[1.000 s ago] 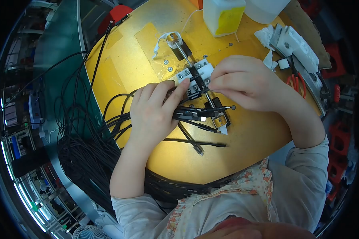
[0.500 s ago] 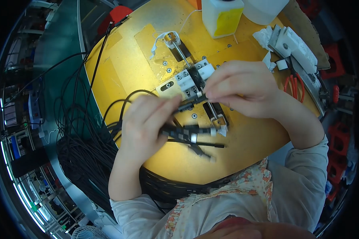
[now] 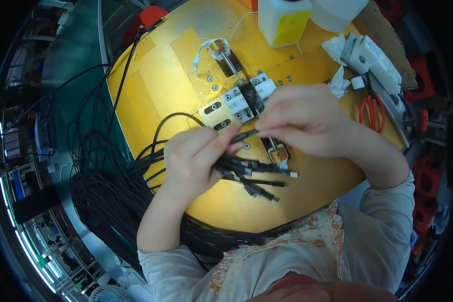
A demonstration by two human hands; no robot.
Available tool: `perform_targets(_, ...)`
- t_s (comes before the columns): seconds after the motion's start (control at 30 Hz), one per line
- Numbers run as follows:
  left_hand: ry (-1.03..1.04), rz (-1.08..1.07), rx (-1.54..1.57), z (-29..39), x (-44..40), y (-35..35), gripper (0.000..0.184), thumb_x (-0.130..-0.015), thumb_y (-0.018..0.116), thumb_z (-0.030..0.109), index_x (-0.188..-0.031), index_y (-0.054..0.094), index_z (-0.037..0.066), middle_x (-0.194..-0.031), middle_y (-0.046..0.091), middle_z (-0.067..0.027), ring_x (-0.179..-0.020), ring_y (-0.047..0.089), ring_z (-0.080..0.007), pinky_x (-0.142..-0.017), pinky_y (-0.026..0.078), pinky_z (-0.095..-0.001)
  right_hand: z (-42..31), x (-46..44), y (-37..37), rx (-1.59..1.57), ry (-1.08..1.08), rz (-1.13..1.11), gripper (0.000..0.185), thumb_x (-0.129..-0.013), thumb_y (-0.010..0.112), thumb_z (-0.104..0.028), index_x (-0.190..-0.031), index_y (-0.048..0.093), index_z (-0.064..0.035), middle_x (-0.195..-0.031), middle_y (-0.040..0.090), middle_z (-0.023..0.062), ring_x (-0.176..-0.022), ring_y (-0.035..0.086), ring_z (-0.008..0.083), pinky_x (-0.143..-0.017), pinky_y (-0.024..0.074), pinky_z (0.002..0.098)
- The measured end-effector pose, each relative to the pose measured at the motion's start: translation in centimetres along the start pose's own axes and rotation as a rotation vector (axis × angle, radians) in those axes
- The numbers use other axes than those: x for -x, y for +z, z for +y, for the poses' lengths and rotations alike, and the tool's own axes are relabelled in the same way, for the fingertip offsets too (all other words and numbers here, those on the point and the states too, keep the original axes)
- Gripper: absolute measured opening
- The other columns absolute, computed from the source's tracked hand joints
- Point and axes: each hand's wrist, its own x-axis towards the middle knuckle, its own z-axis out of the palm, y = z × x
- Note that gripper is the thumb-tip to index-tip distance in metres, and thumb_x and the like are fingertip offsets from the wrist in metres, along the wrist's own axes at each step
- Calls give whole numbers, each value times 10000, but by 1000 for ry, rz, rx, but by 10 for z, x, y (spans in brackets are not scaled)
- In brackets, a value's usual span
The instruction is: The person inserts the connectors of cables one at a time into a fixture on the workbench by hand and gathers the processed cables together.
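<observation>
My left hand is closed around a bundle of black cables, with their connector ends sticking out to the right. Between its thumb and forefinger is one black connector. My right hand pinches at the tip of that same connector, just below the fixture. The fixture has white blocks with screws and a dark slot between them, and a metal rod runs along it. A slotted metal plate lies beside the blocks.
Red-handled scissors and a white-topped tool lie at the right. A yellow-labelled bottle stands at the back beside another white container. Tangled black cables hang off the left side of the yellow table.
The connector has come out of the fixture towards me, held between both hands. My left hand first moved left, then slightly back right, with the bundle. My right hand is a little lower.
</observation>
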Motion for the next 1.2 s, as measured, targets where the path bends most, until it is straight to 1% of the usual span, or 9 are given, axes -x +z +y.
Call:
perform_targets(0.03, -23, 27, -36, -1, -2, 3, 376, -713, 738, 74, -1081, 666, 54, -670, 539, -35, -554, 538, -174, -480, 421, -290, 3, -1, -1, 24, 33, 25, 78, -765, 693, -65, -816, 653, -20, -744, 595, 80, -658, 596, 230, -570, 451, 320)
perform_targets(0.07, -7, 68, -41, -5, -2, 8, 425, -696, 717, 43, -1116, 667, 86, -767, 573, -39, -622, 556, -178, -533, 448, -284, 8, -2, -1, 48, 66, 51, 80, -763, 695, -64, -814, 657, -14, -745, 591, 82, -654, 594, 230, -568, 449, 322)
perform_targets(0.2, -71, -107, -206, -9, 0, 10, 510, -615, 661, -21, -1110, 668, 103, -933, 586, -42, -710, 571, -176, -591, 473, -282, 24, -4, 0, 129, 210, 82, 95, -764, 693, -75, -815, 671, 1, -757, 568, 90, -647, 576, 234, -583, 448, 331)
perform_targets(0.3, -68, -104, -229, -14, -1, 15, 514, -613, 648, -46, -1107, 664, 97, -929, 588, -40, -717, 572, -175, -595, 471, -282, 28, -6, -1, 121, 330, 38, 107, -778, 678, -91, -822, 671, 6, -769, 543, 96, -671, 563, 238, -602, 443, 330)
perform_targets(0.5, -90, -144, -217, -11, -2, 14, 552, -581, 684, -23, -1119, 653, 94, -943, 580, -47, -737, 562, -191, -615, 464, -301, 24, -3, -5, 493, 8, -41, 105, -774, 671, -114, -791, 650, -13, -780, 504, 83, -741, 548, 220, -647, 437, 337)
perform_targets(0.7, -111, -164, -246, -7, -3, 12, 569, -551, 711, 13, -1112, 650, 88, -941, 575, -56, -749, 557, -201, -629, 457, -310, 22, -1, -5, 728, -122, -117, 153, -739, 682, -130, -843, 624, -35, -802, 496, 78, -772, 535, 238, -679, 443, 358)
perform_targets(0.9, -125, -123, -197, -7, -4, 14, 563, -551, 714, 18, -1106, 649, 86, -941, 576, -55, -758, 559, -201, -638, 461, -310, 8, 5, 10, 164, -94, -150, 175, -751, 679, -125, -885, 596, -48, -875, 544, 81, -854, 565, 267, -754, 460, 377)
perform_targets(0.93, -116, -127, -213, -7, -4, 14, 556, -555, 713, 18, -1104, 649, 81, -946, 578, -55, -758, 561, -202, -638, 464, -309, 9, 6, 11, 157, -98, -157, 153, -766, 672, -117, -891, 604, -60, -920, 572, 77, -893, 583, 268, -764, 471, 379)
perform_targets(1.2, -86, -115, -239, -7, 1, 12, 502, -586, 698, -10, -1082, 650, 45, -932, 600, -64, -763, 579, -211, -626, 475, -305, 6, -3, -19, 179, 80, -144, 94, -762, 667, -59, -829, 615, -18, -794, 619, 104, -744, 616, 277, -656, 488, 346)
